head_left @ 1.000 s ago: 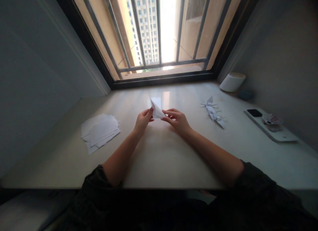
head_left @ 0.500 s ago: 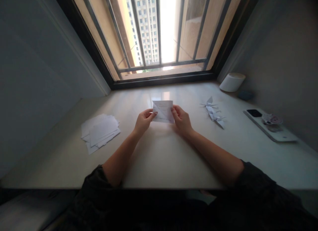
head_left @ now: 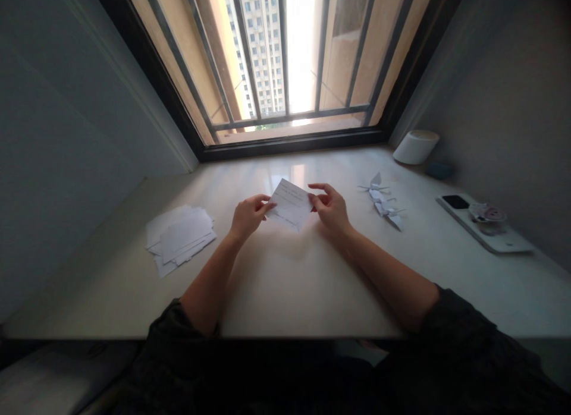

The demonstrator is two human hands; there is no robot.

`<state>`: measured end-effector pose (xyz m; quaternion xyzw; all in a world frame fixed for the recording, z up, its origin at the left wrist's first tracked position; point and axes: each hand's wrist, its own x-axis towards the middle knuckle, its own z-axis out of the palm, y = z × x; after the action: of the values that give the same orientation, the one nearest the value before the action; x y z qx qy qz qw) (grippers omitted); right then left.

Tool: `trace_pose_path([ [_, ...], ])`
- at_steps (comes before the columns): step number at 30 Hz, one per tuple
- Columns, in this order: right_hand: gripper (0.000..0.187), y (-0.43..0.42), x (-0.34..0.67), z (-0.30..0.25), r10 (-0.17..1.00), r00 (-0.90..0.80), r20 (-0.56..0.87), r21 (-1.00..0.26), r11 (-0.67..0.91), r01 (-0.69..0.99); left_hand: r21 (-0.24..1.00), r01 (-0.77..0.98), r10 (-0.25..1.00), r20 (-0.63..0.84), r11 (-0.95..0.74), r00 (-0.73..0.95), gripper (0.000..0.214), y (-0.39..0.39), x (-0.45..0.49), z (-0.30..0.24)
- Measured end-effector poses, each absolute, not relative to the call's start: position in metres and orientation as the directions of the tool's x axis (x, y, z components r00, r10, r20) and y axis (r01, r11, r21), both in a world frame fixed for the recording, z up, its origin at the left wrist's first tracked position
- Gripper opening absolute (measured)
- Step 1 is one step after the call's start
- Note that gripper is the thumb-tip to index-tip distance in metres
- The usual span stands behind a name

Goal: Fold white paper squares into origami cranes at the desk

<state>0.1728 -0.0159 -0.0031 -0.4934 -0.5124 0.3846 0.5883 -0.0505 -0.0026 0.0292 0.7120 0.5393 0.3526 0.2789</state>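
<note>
Between my hands, just above the white tabletop, is a folded sheet of paper with faint printed lines, turned so a corner points away from me. My left hand pinches its left corner between thumb and fingers. At the right corner, my right hand grips the paper by thumb and fingers, with the index finger raised off it. Several folded paper cranes lie in a row to the right of my right hand. A loose stack of white paper squares rests left of my left hand.
A white phone with a round grip on its back lies at the right. Behind it, a white cylindrical object and a small dark object sit near the wall. A barred window borders the far edge.
The paper has been turned from square-on to corner-forward, and its diagonal crease no longer faces me. My left hand has shifted slightly left, and my right index finger has lifted.
</note>
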Motion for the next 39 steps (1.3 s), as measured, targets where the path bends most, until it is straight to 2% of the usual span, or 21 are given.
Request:
trace_pose_path([
  [6, 0.031, -0.015, 0.172, 0.0, 0.972, 0.058, 0.228, -0.973, 0.229, -0.02, 0.926, 0.335, 0.98, 0.127, -0.172, 0.152, 0.04, 0.007, -0.057, 0.024],
  [11, 0.027, -0.012, 0.174, 0.0, 0.981, -0.073, 0.177, -0.983, 0.173, -0.056, 0.976, 0.202, 0.993, 0.066, -0.086, 0.1, 0.045, 0.009, -0.057, 0.026],
  [15, 0.035, -0.015, 0.174, 0.003, 0.976, -0.14, 0.169, -0.983, 0.157, -0.097, 0.995, 0.097, 0.998, 0.012, -0.018, 0.06, 0.044, 0.009, -0.056, 0.029],
  [20, 0.057, -0.019, 0.173, 0.006, 0.97, -0.196, 0.141, -0.986, 0.119, -0.118, 0.988, -0.039, 0.985, -0.149, 0.152, 0.083, 0.048, 0.011, -0.059, 0.027],
  [25, 0.055, -0.02, 0.172, 0.006, 0.98, -0.143, 0.14, -0.989, 0.13, -0.077, 0.97, -0.046, 0.963, -0.228, 0.237, 0.143, 0.05, 0.01, -0.062, 0.028],
  [32, 0.035, -0.02, 0.17, 0.004, 0.981, 0.011, 0.192, -0.981, 0.192, -0.014, 0.965, -0.021, 0.936, -0.247, 0.261, 0.251, 0.052, 0.006, -0.06, 0.033],
  [39, 0.038, -0.017, 0.168, 0.0, 0.975, 0.131, 0.182, -0.983, 0.182, 0.008, 0.968, -0.051, 0.926, -0.22, 0.247, 0.307, 0.048, 0.003, -0.053, 0.029],
])
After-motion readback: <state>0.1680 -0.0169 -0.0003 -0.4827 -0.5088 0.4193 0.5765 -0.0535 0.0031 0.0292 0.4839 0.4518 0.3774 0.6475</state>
